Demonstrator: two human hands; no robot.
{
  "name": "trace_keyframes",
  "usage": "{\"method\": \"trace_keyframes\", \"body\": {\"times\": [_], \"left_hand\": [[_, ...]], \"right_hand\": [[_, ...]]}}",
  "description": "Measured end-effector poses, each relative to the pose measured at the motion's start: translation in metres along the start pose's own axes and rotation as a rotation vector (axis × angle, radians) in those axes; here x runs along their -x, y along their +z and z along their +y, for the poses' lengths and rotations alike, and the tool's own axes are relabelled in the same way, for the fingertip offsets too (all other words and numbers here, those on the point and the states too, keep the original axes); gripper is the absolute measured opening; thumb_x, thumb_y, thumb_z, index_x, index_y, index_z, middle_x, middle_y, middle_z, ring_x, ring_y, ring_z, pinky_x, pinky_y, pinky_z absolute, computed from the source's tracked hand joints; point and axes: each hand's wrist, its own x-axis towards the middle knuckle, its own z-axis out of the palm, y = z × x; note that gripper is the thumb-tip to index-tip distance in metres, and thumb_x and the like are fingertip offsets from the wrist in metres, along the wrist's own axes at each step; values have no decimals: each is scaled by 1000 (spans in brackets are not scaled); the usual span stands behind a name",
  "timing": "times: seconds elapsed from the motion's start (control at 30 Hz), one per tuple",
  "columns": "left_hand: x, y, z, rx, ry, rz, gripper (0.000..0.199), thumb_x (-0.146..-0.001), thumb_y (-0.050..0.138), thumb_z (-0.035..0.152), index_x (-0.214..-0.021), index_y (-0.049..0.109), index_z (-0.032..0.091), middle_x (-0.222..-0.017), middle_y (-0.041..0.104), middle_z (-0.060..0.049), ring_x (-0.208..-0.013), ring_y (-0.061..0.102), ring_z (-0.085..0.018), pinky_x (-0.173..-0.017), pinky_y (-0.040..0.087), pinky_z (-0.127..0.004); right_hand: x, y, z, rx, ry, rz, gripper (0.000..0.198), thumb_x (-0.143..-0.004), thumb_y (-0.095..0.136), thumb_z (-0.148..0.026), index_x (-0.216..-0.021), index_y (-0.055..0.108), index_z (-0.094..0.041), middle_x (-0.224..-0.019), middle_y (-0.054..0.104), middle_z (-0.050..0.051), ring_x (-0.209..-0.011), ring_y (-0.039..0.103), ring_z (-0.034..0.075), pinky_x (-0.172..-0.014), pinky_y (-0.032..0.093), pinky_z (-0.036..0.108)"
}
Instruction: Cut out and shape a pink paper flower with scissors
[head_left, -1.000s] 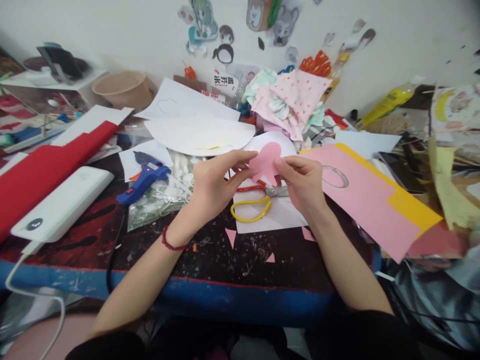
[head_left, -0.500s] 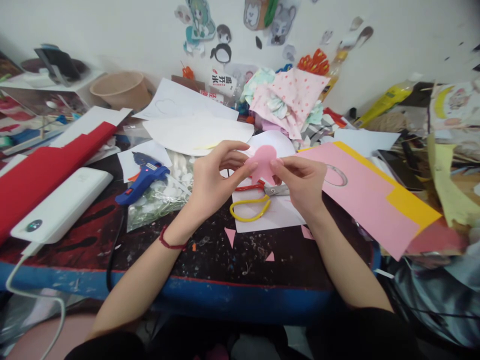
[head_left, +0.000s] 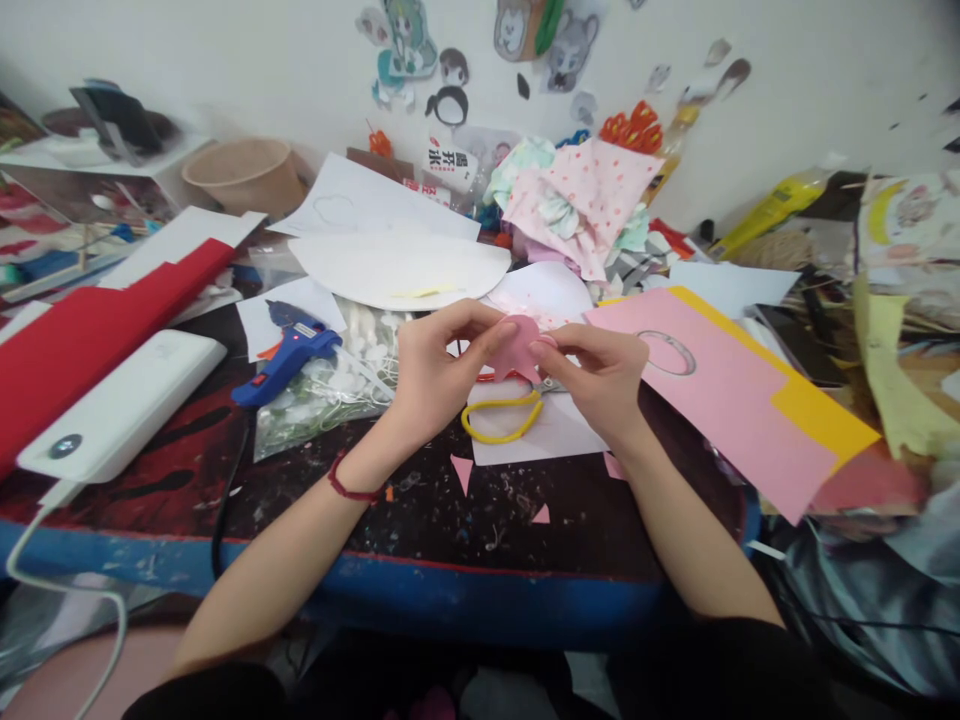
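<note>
A small pink cut-out [head_left: 519, 348], rounded on top with points along its lower edge, is held up between both hands. My left hand [head_left: 448, 365] pinches its left side between thumb and fingers. At its right edge my right hand [head_left: 604, 375] grips it the same way. Below them, scissors with yellow and red handles [head_left: 501, 437] lie on a white sheet [head_left: 555, 432]; their blades are mostly hidden by my right hand. Pink scraps [head_left: 462, 472] are scattered on the dark tabletop [head_left: 420, 530] in front.
To the left are a blue glue gun [head_left: 289, 358], a white power bank [head_left: 127, 405] with a cable, and red sheets [head_left: 97, 335]. Pink sheet [head_left: 739, 400] over yellow sheet [head_left: 825, 415] lies on the right. Crumpled dotted cloth [head_left: 581, 195] sits at the back.
Both hands have come slightly lower with the pink cut-out, which now tilts and looks darker. My right hand covers more of the scissors' blades.
</note>
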Motion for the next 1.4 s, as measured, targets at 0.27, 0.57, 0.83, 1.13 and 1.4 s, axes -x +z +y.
{"method": "trace_keyframes", "body": {"times": [0.27,0.57,0.83,1.13,1.4], "left_hand": [[-2,-2,-7,62,-113,67,20,-85,75,37,-80,74,18,-75,74,-3,-66,65,-11,-61,54,-23],[-5,-8,-8,116,-184,99,26,-78,81,42,-78,76,17,-74,74,-3,-65,66,-11,-58,56,-22],[-4,-8,-5,141,-228,52,22,-82,78,40,-80,76,17,-78,76,-4,-68,67,-12,-60,54,-23],[-4,-8,-5,125,-196,29,20,-85,75,37,-83,75,17,-79,75,-4,-69,67,-12,-61,54,-23],[-4,-8,-4,96,-164,51,17,-85,75,34,-81,75,17,-78,76,-2,-68,67,-11,-61,55,-22]], "right_hand": [[0,-3,3,-75,39,-25,21,-77,80,-18,-96,79,-29,-72,72,-6,-58,62,7,-59,52,25],[-3,-6,3,-21,15,-70,40,-76,82,-19,-112,76,-37,-86,77,-6,-57,64,7,-61,55,27],[-2,-4,1,4,63,-34,31,-75,83,-28,-105,77,-34,-76,75,-5,-54,64,11,-57,55,30],[-3,-6,3,-43,50,-47,31,-74,84,-26,-104,78,-33,-74,73,-5,-53,63,9,-56,54,28],[-3,-5,2,-53,73,-48,32,-74,84,-26,-104,78,-32,-71,71,-5,-52,63,10,-54,54,29]]}}
